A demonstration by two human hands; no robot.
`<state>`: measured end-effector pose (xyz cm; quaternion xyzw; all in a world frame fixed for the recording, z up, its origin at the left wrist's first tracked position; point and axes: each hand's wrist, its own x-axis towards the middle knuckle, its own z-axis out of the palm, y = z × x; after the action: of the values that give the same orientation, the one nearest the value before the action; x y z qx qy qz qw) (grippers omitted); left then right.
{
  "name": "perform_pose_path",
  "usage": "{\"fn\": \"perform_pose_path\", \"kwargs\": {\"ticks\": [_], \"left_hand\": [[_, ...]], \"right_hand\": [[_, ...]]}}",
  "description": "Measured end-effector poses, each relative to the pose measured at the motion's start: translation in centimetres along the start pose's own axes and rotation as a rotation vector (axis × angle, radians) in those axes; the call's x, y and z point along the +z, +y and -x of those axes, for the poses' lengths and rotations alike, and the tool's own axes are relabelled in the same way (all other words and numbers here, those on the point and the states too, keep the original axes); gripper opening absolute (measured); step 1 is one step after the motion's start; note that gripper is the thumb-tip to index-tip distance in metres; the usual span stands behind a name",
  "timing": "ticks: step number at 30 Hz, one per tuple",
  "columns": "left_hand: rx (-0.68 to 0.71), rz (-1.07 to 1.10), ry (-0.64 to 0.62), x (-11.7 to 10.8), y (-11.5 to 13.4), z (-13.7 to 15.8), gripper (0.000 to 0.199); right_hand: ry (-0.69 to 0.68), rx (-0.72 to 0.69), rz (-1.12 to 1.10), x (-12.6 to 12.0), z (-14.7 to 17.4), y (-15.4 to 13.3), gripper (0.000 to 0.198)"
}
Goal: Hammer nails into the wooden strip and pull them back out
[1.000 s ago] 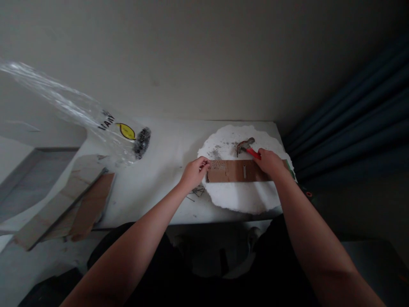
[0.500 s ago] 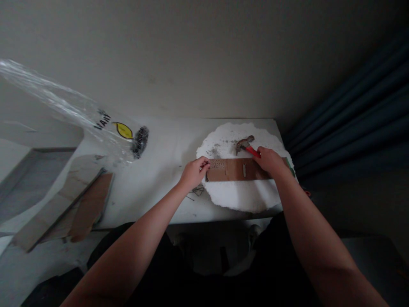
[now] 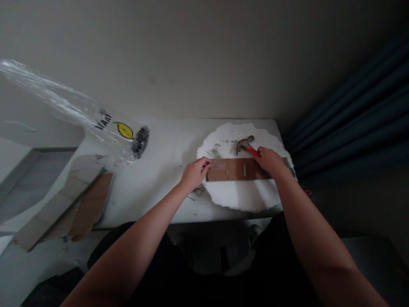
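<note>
A brown cardboard strip (image 3: 234,174) lies across a white, ragged-edged round sheet (image 3: 236,198). Rows of small holes mark its left end, and a small pale metal-looking piece (image 3: 244,169) rests near its middle. My left hand (image 3: 194,172) is at the strip's left edge, thumb and fingers pinched together; what is between them is too small to make out. My right hand (image 3: 268,160) is closed around the red handle of a claw hammer (image 3: 246,143), whose head is over the white sheet beyond the strip. Several nails (image 3: 198,190) lie beside my left wrist.
The white table (image 3: 159,170) meets a wall behind. A clear plastic bag (image 3: 105,128) with a yellow print stands at the left. Cardboard pieces (image 3: 91,204) overhang the table's front left edge. A dark curtain (image 3: 351,115) hangs on the right.
Nearly nothing differs. Both hands, the hammer and the cardboard strip keep their places; the view has shifted very slightly.
</note>
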<state>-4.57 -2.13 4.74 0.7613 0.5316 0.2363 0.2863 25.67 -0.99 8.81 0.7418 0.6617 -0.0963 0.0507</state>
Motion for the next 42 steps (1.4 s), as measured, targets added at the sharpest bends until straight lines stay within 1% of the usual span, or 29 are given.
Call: {"fn": "perform_pose_path", "kwargs": {"ticks": [3, 6, 8, 9, 11, 12, 13, 14, 17, 21, 24, 29, 31, 34, 38, 42], "left_hand": [[0.025, -0.014, 0.024, 0.2, -0.2, 0.0, 0.013], [0.027, 0.01, 0.064, 0.6, -0.5, -0.1, 0.017], [0.029, 0.044, 0.088, 0.9, -0.8, -0.1, 0.027], [0.033, 0.062, 0.096, 1.0, -0.8, -0.2, 0.032], [0.042, 0.082, 0.099, 1.2, -0.9, -0.2, 0.039], [0.044, 0.083, 0.1, 1.2, -0.9, -0.2, 0.04], [0.043, 0.079, 0.103, 1.2, -0.9, -0.1, 0.041], [0.041, 0.073, 0.105, 1.2, -0.8, -0.1, 0.042], [0.019, 0.056, 0.103, 1.0, -0.4, -0.1, 0.044], [-0.044, 0.016, 0.113, 0.7, 0.1, -0.2, 0.045], [-0.066, -0.005, 0.117, 0.6, 0.2, -0.2, 0.045], [-0.048, 0.055, 0.115, 0.6, 0.0, -0.2, 0.048], [-0.047, 0.073, 0.113, 0.6, -0.1, -0.1, 0.048], [-0.048, 0.057, 0.114, 0.6, -0.2, -0.1, 0.049], [-0.029, 0.047, 0.093, 0.7, -0.3, -0.2, 0.05], [-0.04, 0.052, 0.087, 0.7, -0.4, -0.1, 0.05]], "right_hand": [[0.038, 0.017, 0.018, -0.5, 0.4, -0.5, 0.03], [0.138, -0.005, -0.037, -1.7, 1.2, -0.8, 0.031], [0.209, -0.069, -0.169, -2.7, 2.2, -0.9, 0.033], [0.226, -0.13, -0.267, -3.1, 2.7, -1.0, 0.035], [0.221, -0.24, -0.47, -3.6, 4.1, -1.2, 0.042], [0.2, -0.266, -0.529, -3.8, 4.9, -1.5, 0.043], [0.204, -0.282, -0.541, -3.8, 5.7, -1.9, 0.042], [0.191, -0.294, -0.513, -3.7, 6.5, -2.4, 0.041], [0.153, -0.304, -0.328, -3.4, 8.6, -4.3, 0.036], [0.12, -0.302, -0.191, -3.2, 10.1, -6.8, 0.045], [0.093, -0.271, -0.103, -3.4, 10.5, -7.9, 0.05], [0.129, -0.244, -0.067, -3.7, 10.4, -8.3, 0.05], [0.122, -0.243, -0.056, -3.6, 10.3, -8.4, 0.05], [0.098, -0.261, -0.05, -3.5, 10.4, -8.5, 0.047], [0.132, -0.256, -0.06, -3.7, 10.6, -8.6, 0.049], [0.093, -0.229, -0.01, -3.8, 10.7, -8.4, 0.048]]}}
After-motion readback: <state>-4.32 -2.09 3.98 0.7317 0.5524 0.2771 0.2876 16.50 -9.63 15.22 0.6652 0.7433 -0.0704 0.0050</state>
